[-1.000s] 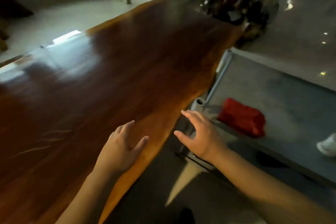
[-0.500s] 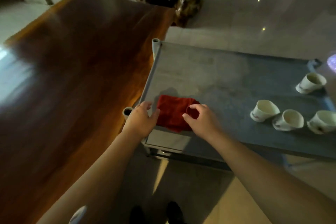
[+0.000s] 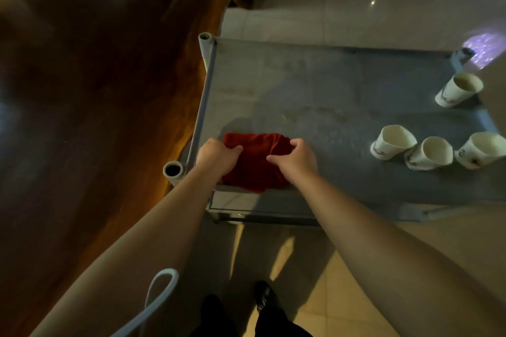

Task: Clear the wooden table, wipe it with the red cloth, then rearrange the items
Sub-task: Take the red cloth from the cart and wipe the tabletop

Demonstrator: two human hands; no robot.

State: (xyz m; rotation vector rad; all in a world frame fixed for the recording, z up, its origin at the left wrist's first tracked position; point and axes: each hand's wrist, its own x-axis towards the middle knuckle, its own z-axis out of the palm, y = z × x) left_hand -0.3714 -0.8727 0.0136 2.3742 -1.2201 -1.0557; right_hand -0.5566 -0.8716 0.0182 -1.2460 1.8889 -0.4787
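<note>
since half a second ago both hands have closed in on the cloth (image 3: pixel 254 161): the left hand (image 3: pixel 216 157), which sat at its edge by the rail, now has its fingers curled into the left side, and the right hand (image 3: pixel 294 159) has moved from a light touch on the far corner to a pinch of the right side. the cloth itself is more bunched but has not left its spot, the near-left corner of the grey cart (image 3: pixel 315 96), its front hem drooping over the edge.

the table (image 3: pixel 95 76) to the left looks bare, so clearing seems done and the step in hand is picking up the cloth for the wipe. to do it well, gather the loose front hem into the grip before lifting, so nothing trails or snags on the corner post (image 3: pixel 174 169). lift straight up, then swing left over the rail. keeping it folded into a flat pad would probably give a broader, more even wiping face. the four cups (image 3: pixel 394 142) stand well apart to the right, out of the path.
</note>
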